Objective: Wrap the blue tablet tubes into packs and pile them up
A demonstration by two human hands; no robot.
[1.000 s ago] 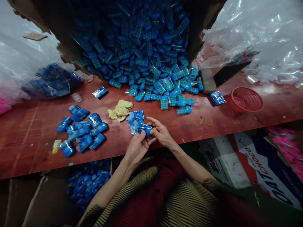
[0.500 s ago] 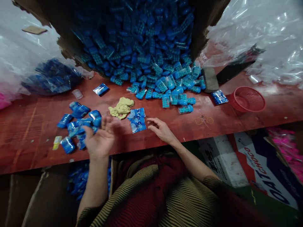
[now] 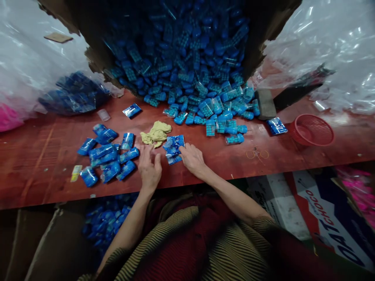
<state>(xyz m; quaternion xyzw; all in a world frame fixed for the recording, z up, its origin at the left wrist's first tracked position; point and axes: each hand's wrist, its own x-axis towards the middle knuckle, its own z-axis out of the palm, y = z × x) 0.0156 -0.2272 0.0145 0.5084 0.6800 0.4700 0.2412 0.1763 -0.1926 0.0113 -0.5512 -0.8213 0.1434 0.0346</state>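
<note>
— Red-brown wooden surface (image 3: 35,171) runs across the middle of the frame, with a torn cardboard box (image 3: 88,23) tipped open at the top, spilling blue capsule packs (image 3: 202,58) far too many to count.

— What do the hands have?

— Right hand (image 3: 191,158), center of frame, rests with its fingers on a small stack of flat blue sachets (image 3: 173,146); fingers lie fairly flat, and whether they pinch one I cannot tell. Left hand (image 3: 149,168), just to the left, lies palm down on the surface, fingers spread, its grip empty.

— Counts?

— One yellow crumpled cloth (image 3: 156,132) just above the stack. A group of filled blue packets (image 3: 108,156) at center left, about ten. One lone packet (image 3: 132,110) higher up, another (image 3: 277,126) at right beside one red mesh basket (image 3: 312,130). One yellow slip (image 3: 76,173) at the left.

— Anything else around?

— Clear plastic sheeting (image 3: 322,43) fills the upper right, and a clear bag of blue packs (image 3: 76,93) sits upper left. Below the edge, more blue packets (image 3: 108,220) in a carton, and a printed carton (image 3: 328,218) lower right.
</note>
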